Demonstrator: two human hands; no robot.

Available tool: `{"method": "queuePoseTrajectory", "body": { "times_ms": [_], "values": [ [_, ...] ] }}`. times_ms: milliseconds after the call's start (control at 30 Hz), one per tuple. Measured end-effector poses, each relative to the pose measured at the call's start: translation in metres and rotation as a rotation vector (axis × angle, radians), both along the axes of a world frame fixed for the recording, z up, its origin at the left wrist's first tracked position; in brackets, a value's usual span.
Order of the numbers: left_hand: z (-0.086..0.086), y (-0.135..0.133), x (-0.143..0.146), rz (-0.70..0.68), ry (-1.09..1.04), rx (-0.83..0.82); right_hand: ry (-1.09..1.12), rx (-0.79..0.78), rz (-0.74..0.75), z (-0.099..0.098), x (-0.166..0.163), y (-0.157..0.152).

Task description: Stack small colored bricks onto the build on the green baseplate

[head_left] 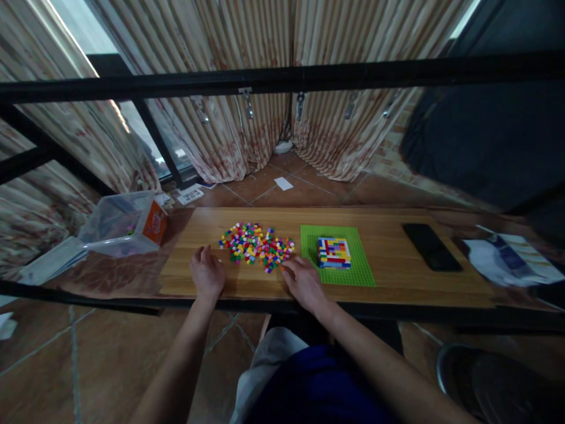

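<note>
A loose pile of small coloured building bricks [253, 241] is spread over the wooden tabletop. My left hand [207, 275] rests at the pile's near left side, fingers loosely bent and thumb apart, with nothing seen in it. At the pile's right edge, my right hand [304, 282] has its fingertips drawn together low over the table; whatever is between them is too small to make out. Just right of that hand lies a green studded baseplate [359, 259]. On it stands a low block of stacked bricks [334, 253] in red, yellow, white and blue.
A black phone [431, 246] lies on the table's right part. Beyond the board on the left is a clear plastic box [126, 227] with an orange label. Papers [514, 259] lie at the far right. A dark metal bar [282, 78] crosses in front of the curtains [247, 35].
</note>
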State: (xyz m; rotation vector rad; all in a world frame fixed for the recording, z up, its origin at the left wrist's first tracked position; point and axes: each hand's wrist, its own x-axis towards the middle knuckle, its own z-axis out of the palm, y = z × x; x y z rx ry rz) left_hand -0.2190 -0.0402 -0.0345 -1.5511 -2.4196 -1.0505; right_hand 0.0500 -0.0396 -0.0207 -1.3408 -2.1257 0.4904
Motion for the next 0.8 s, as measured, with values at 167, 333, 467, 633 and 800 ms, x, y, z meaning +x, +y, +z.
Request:
{"method": "queuePoseTrajectory", "body": {
  "times_ms": [167, 333, 467, 633, 800],
  "values": [
    [-0.01, 0.002, 0.003, -0.006, -0.017, 0.018, -0.15, 0.03, -0.006, -0.003, -0.013, 0.004],
    [-0.006, 0.0, 0.003, -0.032, 0.013, 0.013, -0.078, -0.012, -0.009, 0.0, -0.007, -0.003],
    [-0.001, -0.003, 0.006, -0.025, 0.01, -0.003, 0.163, -0.074, -0.05, 0.008, 0.02, -0.019],
    [0.0, -0.002, 0.008, -0.006, 0.003, -0.016, 0.426, -0.15, -0.255, 0.015, 0.077, -0.033],
    [0.0, 0.0, 0.008, 0.004, 0.011, -0.014, 0.684, -0.192, -0.489, 0.005, 0.123, -0.017]
  ]
}}
